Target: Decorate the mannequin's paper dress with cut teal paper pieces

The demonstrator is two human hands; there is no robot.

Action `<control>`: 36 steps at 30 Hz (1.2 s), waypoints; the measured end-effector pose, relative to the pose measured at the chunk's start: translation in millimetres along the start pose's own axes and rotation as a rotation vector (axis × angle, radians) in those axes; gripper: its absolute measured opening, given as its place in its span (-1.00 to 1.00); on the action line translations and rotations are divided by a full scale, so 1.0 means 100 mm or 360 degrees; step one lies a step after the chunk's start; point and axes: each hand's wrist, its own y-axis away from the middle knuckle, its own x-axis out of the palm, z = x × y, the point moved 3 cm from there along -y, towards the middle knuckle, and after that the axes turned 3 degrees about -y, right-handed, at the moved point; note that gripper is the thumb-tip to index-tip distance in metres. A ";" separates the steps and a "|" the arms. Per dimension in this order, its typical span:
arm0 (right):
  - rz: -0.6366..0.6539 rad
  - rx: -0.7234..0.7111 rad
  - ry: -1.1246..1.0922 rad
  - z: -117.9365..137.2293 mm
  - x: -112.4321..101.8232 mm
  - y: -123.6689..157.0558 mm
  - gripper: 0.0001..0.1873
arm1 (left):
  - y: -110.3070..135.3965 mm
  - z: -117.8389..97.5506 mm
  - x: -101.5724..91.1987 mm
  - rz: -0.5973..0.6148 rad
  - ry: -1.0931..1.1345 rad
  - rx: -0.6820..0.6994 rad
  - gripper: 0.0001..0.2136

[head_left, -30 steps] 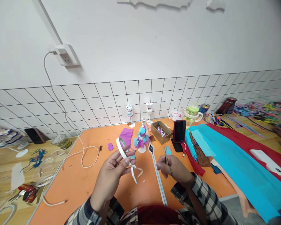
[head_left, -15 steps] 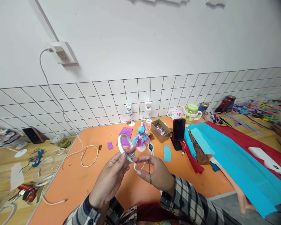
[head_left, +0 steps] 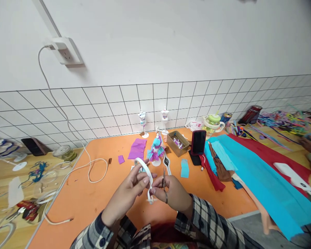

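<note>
My left hand [head_left: 125, 195] grips a roll of white tape [head_left: 146, 169], thumb on its outer side and fingers behind the ring. The roll is turned nearly edge-on. A loose strip hangs below it. My right hand [head_left: 176, 195] pinches this strip between thumb and forefinger. A small pair of scissors [head_left: 164, 178] is also held in it, points up, its lower handle loop near the thumb. Just beyond my hands stands a small dress form [head_left: 156, 152] in blue and purple crepe paper, on a white base.
Behind it are two more small dress forms, one white and blue [head_left: 142, 119], and a cardboard box [head_left: 182, 148]. Purple paper [head_left: 137, 148] lies left, a phone [head_left: 198, 142] stands right. A white cable [head_left: 89, 169] loops on the left. Blue crepe paper [head_left: 259, 180] covers the right edge.
The tape roll has tilted from showing its open ring to nearly edge-on and sits slightly lower. My right thumb and forefinger have closed on the loose strip.
</note>
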 end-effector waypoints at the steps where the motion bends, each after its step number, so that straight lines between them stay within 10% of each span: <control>1: 0.0008 0.0024 -0.0017 -0.01 -0.01 0.00 -0.88 | -0.01 0.00 0.00 -0.0002 -0.0035 -0.0006 -0.38; 6: 0.0081 0.0198 -0.0298 -0.08 0.01 -0.01 -0.73 | -0.02 -0.01 -0.03 -0.0209 -0.0023 -0.0005 -0.34; 14: 0.0009 0.0229 -0.0348 -0.06 -0.02 0.02 -0.62 | 0.04 -0.05 0.10 0.0093 0.0319 0.0055 0.04; 36: -0.0080 0.0315 -0.0215 -0.10 -0.05 0.05 -0.54 | 0.05 -0.12 0.07 -0.0167 0.0117 0.0116 -0.01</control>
